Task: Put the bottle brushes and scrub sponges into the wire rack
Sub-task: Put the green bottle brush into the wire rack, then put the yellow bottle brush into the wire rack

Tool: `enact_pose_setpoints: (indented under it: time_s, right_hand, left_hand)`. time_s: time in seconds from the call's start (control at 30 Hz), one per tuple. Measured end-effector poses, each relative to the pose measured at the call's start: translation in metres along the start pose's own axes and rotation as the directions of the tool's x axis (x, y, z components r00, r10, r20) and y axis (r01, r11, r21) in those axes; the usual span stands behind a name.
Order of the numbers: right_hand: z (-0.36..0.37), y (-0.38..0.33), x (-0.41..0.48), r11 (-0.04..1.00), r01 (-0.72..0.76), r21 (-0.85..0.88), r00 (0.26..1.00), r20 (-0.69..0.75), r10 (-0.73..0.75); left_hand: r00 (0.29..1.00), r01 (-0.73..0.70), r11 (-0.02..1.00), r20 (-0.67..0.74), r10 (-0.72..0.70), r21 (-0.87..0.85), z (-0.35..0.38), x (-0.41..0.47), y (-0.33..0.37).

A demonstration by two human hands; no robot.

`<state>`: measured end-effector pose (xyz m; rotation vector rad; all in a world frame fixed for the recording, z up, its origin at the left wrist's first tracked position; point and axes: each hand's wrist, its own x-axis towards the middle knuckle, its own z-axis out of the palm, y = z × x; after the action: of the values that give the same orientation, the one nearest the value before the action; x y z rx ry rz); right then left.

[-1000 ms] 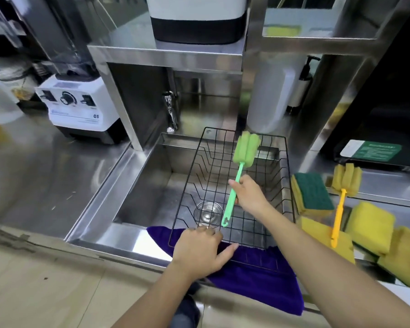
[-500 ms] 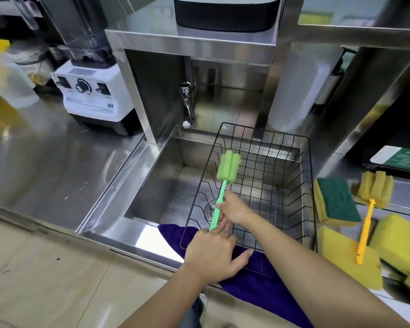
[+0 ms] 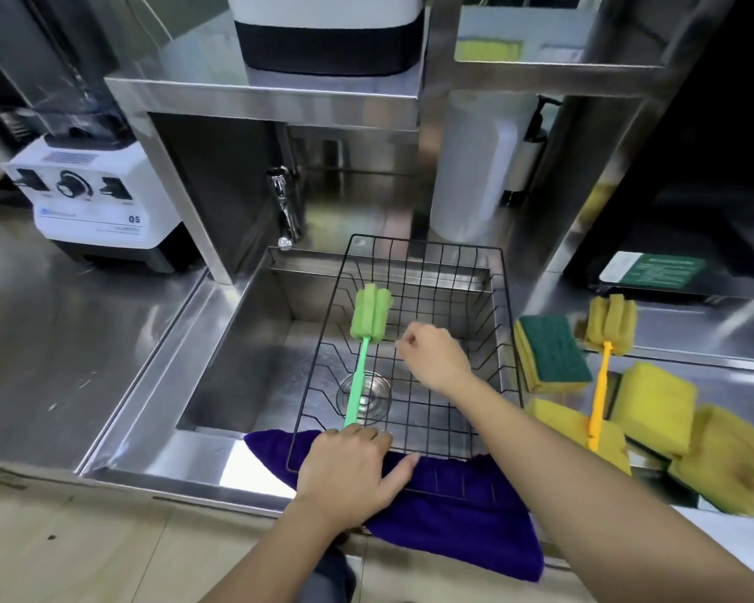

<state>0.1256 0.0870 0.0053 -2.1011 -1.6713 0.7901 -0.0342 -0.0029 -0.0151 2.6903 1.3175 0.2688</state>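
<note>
The black wire rack (image 3: 427,250) sits over the sink. A green bottle brush (image 3: 362,350) lies inside it along the left side, sponge head pointing away from me. My left hand (image 3: 349,472) rests on the rack's near left corner, fingers spread. My right hand (image 3: 436,359) hovers above the rack's middle, fingers loosely curled and holding nothing, apart from the brush. On the counter to the right lie a yellow bottle brush (image 3: 601,367), a green-topped scrub sponge (image 3: 549,354) and several yellow sponges (image 3: 654,406).
A purple cloth (image 3: 462,515) hangs over the sink's front edge under the rack. A tap (image 3: 286,211) stands behind the sink (image 3: 236,341). A white blender base (image 3: 92,211) sits at the left. A steel shelf (image 3: 262,97) overhangs the back.
My right hand set the green brush down in the rack, let it go and drew back to the right. My left hand stayed on the rack's front corner.
</note>
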Motion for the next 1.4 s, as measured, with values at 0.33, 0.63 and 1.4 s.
enact_pose_setpoints:
  time_s: [0.33, 0.63, 1.4]
  right_hand:
    - [-0.084, 0.087, -0.025, 0.964, -0.261, 0.057, 0.808, -0.533, 0.25]
    - [-0.1, 0.142, -0.048, 0.8, -0.587, 0.124, 0.691, -0.437, 0.575]
    - [-0.039, 0.013, -0.015, 0.843, -0.096, 0.53, 0.991, -0.028, 0.131]
  left_hand:
    - [0.999, 0.024, 0.999, 0.024, -0.025, 0.039, 0.016, 0.014, 0.043]
    - [0.998, 0.0, 0.999, 0.069, -0.004, 0.054, 0.015, 0.017, 0.046]
    - [0.996, 0.093, 0.995, 0.009, -0.093, 0.024, 0.004, 0.004, 0.008]
